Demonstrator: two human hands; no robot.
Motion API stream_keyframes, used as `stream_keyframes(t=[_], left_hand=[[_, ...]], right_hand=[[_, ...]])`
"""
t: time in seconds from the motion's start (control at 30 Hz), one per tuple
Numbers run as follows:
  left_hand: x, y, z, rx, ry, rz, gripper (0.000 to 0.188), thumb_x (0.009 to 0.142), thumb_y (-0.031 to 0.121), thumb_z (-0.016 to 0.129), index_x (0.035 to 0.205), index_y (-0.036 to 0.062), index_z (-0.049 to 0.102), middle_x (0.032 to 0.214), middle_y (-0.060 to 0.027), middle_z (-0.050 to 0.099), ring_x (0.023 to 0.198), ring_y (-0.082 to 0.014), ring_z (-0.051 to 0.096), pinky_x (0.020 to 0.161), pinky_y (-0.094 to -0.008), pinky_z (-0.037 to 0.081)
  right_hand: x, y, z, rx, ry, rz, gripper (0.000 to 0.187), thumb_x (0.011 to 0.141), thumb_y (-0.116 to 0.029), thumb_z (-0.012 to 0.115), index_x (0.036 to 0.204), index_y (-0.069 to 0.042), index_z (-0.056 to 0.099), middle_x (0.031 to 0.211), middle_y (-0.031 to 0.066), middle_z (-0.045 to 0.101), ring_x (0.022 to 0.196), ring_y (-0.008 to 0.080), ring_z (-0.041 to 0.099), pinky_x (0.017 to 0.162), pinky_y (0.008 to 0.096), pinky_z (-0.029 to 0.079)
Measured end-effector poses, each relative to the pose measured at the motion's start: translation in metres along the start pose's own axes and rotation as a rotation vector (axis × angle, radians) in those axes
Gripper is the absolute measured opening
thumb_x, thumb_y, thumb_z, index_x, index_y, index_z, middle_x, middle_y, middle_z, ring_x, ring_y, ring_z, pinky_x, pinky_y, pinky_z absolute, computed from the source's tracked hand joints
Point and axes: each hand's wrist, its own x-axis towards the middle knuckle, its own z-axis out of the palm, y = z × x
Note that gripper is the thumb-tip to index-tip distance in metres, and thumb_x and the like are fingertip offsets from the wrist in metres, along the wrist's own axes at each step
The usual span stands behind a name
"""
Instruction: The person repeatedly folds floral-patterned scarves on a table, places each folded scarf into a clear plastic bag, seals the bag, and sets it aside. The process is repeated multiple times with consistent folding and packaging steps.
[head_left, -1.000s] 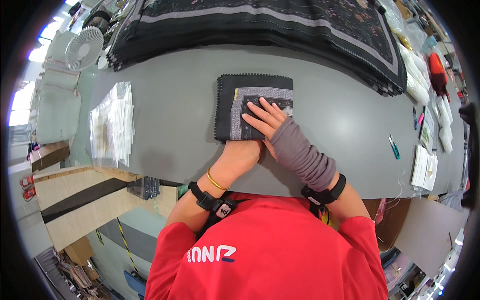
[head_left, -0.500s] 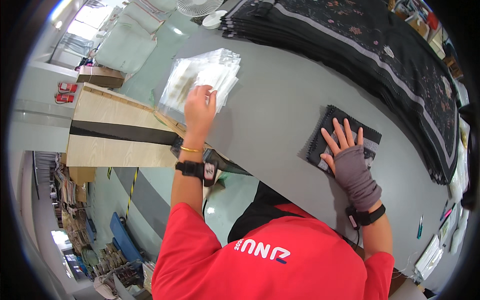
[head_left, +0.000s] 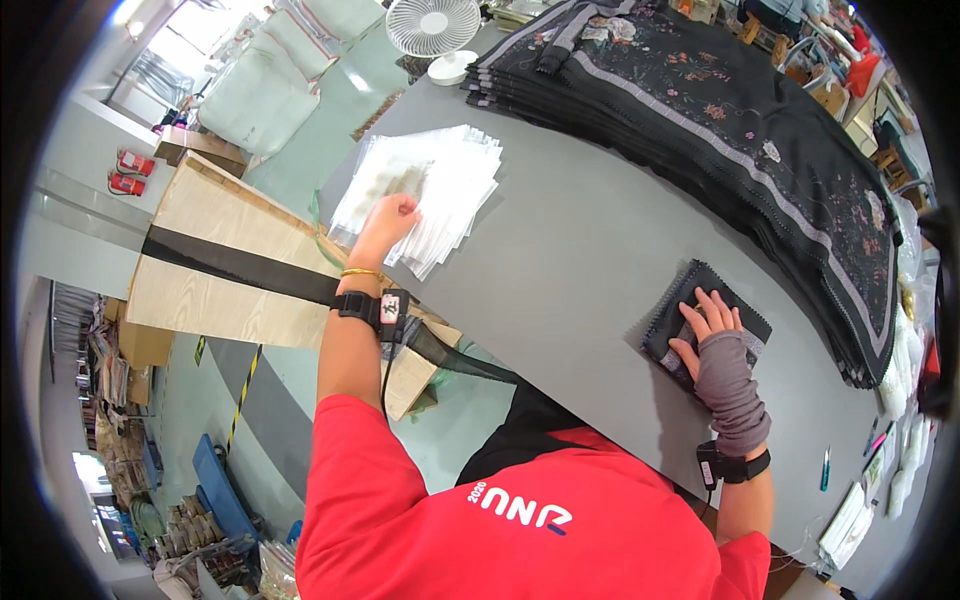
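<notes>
My left hand (head_left: 390, 222) is over a fanned stack of clear plastic bags (head_left: 455, 190) at the table's left end. Its fingers are curled in, the thumb against them; whether a bag is pinched there I cannot make out. On the right, a folded black cloth (head_left: 755, 300) with zigzag edges and a grey patterned band lies flat. My right hand (head_left: 712, 318), in a grey fingerless sleeve, rests on it with fingers stretched out.
A thick pile of black floral cloths (head_left: 700, 110) with grey borders runs along the table's far side. A white fan (head_left: 432, 25) stands beyond the left end. Small snips (head_left: 825, 468) and white packets (head_left: 847, 525) lie at the right. A wooden board (head_left: 240, 260) adjoins the table's left side.
My left hand's fingers have curled in over the bags, which now lie more fanned out. My right hand stays on the folded cloth, fingers closer together. The whole view has shifted slightly.
</notes>
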Motion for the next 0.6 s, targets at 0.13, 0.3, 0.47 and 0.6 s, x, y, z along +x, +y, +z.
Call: stream_keyframes(t=[0.13,0.3,0.47,0.6], left_hand=[[-0.013,-0.003,-0.013,-0.297,-0.080,-0.190,0.019,0.099,0.014,0.070,0.111,-0.0009,0.074,0.089,-0.0106,0.076,0.082,-0.0211,0.070,0.077,-0.0343,0.055],[-0.057,0.128,-0.025,0.067,0.336,0.390,0.025,0.097,-0.001,0.060,0.119,0.0040,0.071,0.096,-0.0125,0.072,0.085,-0.0302,0.068,0.080,-0.0388,0.054],[-0.135,0.290,0.010,-0.163,0.041,0.593,0.025,0.088,-0.006,0.066,0.112,0.0029,0.070,0.092,-0.0104,0.070,0.086,-0.0305,0.064,0.082,-0.0408,0.051],[-0.152,0.349,0.027,-0.114,0.146,0.868,0.020,0.086,-0.006,0.072,0.104,0.0017,0.069,0.090,-0.0098,0.069,0.082,-0.0298,0.062,0.076,-0.0395,0.051]], right_hand=[[0.003,-0.016,-0.019,0.075,0.090,-0.134,0.039,0.092,-0.025,0.079,0.126,-0.009,0.069,0.140,0.0139,0.063,0.141,0.0374,0.052,0.123,0.0580,0.032],[0.029,-0.071,-0.065,0.086,0.209,-0.358,0.040,0.086,-0.017,0.080,0.123,-0.008,0.069,0.137,0.0144,0.065,0.140,0.0366,0.053,0.123,0.0576,0.034],[0.059,-0.120,-0.096,0.071,0.476,-0.491,0.034,0.085,-0.025,0.080,0.112,-0.006,0.068,0.118,0.0125,0.071,0.118,0.0301,0.065,0.116,0.0511,0.041],[0.060,-0.106,-0.104,0.215,0.605,-0.478,0.011,0.092,-0.021,0.071,0.093,-0.013,0.063,0.078,0.0000,0.064,0.082,0.0233,0.061,0.094,0.0424,0.046]])
